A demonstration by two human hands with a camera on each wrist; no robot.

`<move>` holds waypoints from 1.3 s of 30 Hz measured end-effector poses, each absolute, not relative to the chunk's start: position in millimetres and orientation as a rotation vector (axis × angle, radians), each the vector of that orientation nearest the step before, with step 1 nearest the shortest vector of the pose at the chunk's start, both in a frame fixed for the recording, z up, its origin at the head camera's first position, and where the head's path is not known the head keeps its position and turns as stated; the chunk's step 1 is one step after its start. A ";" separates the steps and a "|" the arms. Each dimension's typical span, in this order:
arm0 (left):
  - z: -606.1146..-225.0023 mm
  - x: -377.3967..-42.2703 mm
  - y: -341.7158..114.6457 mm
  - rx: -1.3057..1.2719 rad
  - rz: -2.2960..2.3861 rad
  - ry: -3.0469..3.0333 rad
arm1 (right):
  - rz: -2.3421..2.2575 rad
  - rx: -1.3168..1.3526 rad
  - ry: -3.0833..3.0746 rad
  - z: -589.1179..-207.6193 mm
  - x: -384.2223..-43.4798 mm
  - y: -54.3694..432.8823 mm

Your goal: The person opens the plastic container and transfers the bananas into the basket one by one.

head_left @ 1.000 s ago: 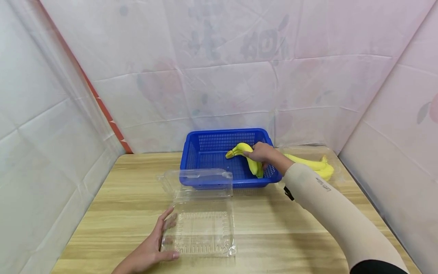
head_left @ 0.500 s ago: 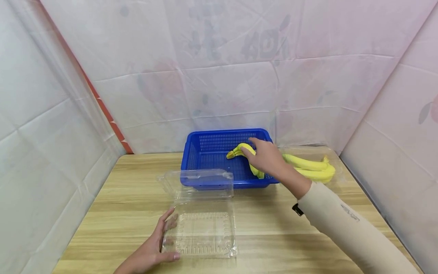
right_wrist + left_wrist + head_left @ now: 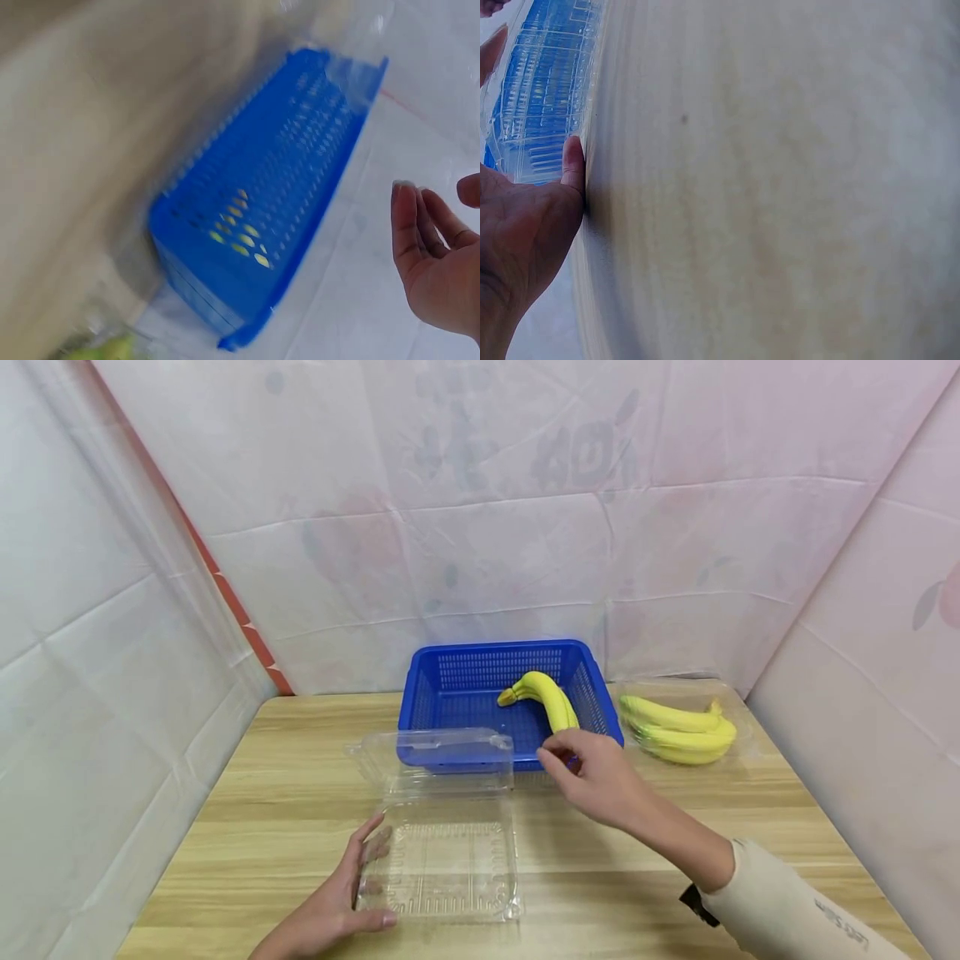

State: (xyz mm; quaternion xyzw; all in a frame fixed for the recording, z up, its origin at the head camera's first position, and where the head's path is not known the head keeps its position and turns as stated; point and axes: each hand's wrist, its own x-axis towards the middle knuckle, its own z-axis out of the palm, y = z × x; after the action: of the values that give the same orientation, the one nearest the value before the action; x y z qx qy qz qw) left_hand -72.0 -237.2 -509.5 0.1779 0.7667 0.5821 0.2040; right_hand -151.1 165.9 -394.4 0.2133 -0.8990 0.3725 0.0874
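Observation:
A clear plastic clamshell box (image 3: 450, 868) lies with its lid folded back at the front middle of the table. My left hand (image 3: 326, 897) grips its left side, thumb along the near edge, fingers showing through the plastic. In the left wrist view the thumb touches the box's edge. Behind it, a bunch of bananas (image 3: 546, 696) lies in the blue basket (image 3: 498, 645). My right hand (image 3: 600, 781) hovers over the basket's front right rim, hiding the bunch's lower end. In the right wrist view its fingers (image 3: 409, 229) are loosely bent around nothing.
Another bunch of bananas (image 3: 686, 742) sits in a second clear container (image 3: 731, 693) to the basket's right. The clamshell's raised lid (image 3: 450, 760) overlaps the basket's front in view. White sheets (image 3: 495, 560) wall the wooden table (image 3: 247, 827) at the back and sides.
My right hand has let go of the bananas in the basket and drawn back toward the front edge. The bunch stays in place. My left hand and the clamshell have hardly moved.

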 end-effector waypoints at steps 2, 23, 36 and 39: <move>-509.9 -72.1 -237.0 0.499 1.624 2.147 | 1.155 0.687 -2.702 -402.5 -143.1 165.9; -509.0 -71.0 -235.2 0.500 1.628 2.161 | 1.328 1.059 -3.091 -459.4 -121.2 149.0; -507.5 -70.2 -234.3 0.475 1.634 2.148 | 1.175 1.036 -3.106 -465.2 -127.6 149.9; -506.9 -69.5 -234.2 0.481 1.639 2.143 | 1.157 1.037 -3.113 -465.2 -128.0 150.2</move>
State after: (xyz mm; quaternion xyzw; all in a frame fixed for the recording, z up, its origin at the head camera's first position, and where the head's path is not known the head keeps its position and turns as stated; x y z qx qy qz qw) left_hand -69.5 -234.2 -506.9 0.1720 0.7662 0.5862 0.1992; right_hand -128.0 150.2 -465.2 0.2939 -0.8820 0.3279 -0.1682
